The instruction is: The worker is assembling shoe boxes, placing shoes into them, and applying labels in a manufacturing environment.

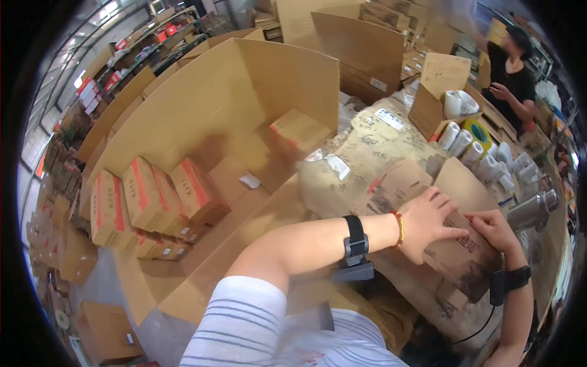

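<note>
Pressing down near the right of the scene, the left hand (431, 223) lies flat with spread fingers on a brown flattened carton (461, 248) printed with dark marks. The right hand (494, 229) meets it from the right, fingers curled over the same carton's top edge, so both hands grip or press that one piece; neither is clenched into a fist. The carton rests on a cluttered worktable (367, 153) covered with printed brown paper. Each wrist carries a black strap, and the left wrist also wears a beaded bracelet (400, 227).

To the left, a large open cardboard box (244, 92) stands with its flaps up; inside, several small cartons with red stripes (153, 202) lie packed side by side, and one more small carton (299, 131) sits farther in, blurred. At the far right of the table, white paper rolls (483, 153) cluster beside a yellow tape roll (478, 131), with a metal flask (532, 211) just right of the hands. Farther off, another person in black (510, 73) stands among stacked boxes.
</note>
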A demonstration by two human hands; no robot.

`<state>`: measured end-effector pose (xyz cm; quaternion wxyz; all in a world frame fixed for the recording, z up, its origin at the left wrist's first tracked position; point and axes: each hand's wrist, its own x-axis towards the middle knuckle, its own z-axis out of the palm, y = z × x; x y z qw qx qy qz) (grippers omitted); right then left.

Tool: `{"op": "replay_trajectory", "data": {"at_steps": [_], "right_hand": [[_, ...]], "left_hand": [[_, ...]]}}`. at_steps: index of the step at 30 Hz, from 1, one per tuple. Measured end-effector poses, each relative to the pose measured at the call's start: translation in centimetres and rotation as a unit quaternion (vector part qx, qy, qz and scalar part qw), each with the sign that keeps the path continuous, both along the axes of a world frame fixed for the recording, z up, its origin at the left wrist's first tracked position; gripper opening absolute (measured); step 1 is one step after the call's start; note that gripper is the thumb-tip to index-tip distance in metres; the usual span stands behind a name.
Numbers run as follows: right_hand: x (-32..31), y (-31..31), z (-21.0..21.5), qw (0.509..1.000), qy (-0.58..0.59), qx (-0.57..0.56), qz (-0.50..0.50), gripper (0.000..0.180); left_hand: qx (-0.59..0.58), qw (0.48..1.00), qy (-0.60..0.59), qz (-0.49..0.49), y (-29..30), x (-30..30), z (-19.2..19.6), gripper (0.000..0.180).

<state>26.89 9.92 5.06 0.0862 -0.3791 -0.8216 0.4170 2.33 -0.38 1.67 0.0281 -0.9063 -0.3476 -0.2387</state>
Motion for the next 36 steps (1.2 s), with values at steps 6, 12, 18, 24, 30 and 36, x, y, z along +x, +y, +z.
{"op": "replay_trajectory", "data": {"at_steps": [6,12,18,24,30,36], "right_hand": [[3.7,-5.8,2.4,0.97,-0.043,0.235,0.039,0.093],[4.9,-10.4,0.2,0.884,-0.265,0.386,0.0,0.104],[5.5,-8.9,-0.1,0.915,-0.187,0.357,0.009,0.1],[4.6,-8.9,1.1,0.914,-0.216,0.341,0.026,0.093],[2.8,-10.4,3.0,0.713,-0.106,0.688,0.086,0.059],[-3.0,-7.3,4.5,0.646,-0.017,0.737,0.197,0.056]], "left_hand": [[-0.013,1.0,0.011,0.016,1.0,-0.6,0.3,0.09],[-0.027,0.999,0.021,-0.003,1.7,0.0,1.3,0.09],[-0.036,0.999,0.016,0.009,1.8,0.7,1.4,0.091],[-0.033,0.999,0.018,0.016,0.2,-0.4,1.8,0.091],[-0.318,0.847,-0.424,0.039,-5.1,-5.6,-0.7,0.079],[-0.642,0.284,-0.707,-0.081,-11.6,-10.8,-5.3,0.064]]}}
